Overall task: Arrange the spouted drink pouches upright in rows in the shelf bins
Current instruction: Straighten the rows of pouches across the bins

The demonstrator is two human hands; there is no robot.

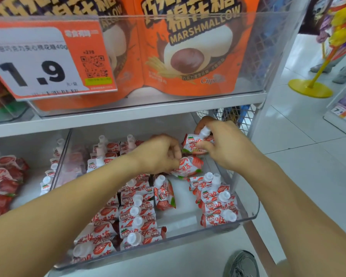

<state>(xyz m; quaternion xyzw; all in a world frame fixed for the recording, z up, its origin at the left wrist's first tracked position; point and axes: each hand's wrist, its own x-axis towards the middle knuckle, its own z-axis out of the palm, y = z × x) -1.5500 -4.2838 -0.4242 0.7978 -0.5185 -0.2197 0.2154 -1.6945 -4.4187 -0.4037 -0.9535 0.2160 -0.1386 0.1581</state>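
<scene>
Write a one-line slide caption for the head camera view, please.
Left hand and right hand each hold a strawberry pouch above a clear bin of rowed pouches.

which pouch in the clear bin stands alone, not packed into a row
The single pouch in the middle gap of the clear bin, just below the left hand. It stands by itself with white cap up, while the others sit packed in rows at left and right.

Both forearms are bare from elbow to wrist, with no sleeve in view. The left hand (160,154) and right hand (226,144) wear no glove, ring, watch or band. Low in the picture shows a grey laced shoe (241,264) with a mesh upper.
</scene>
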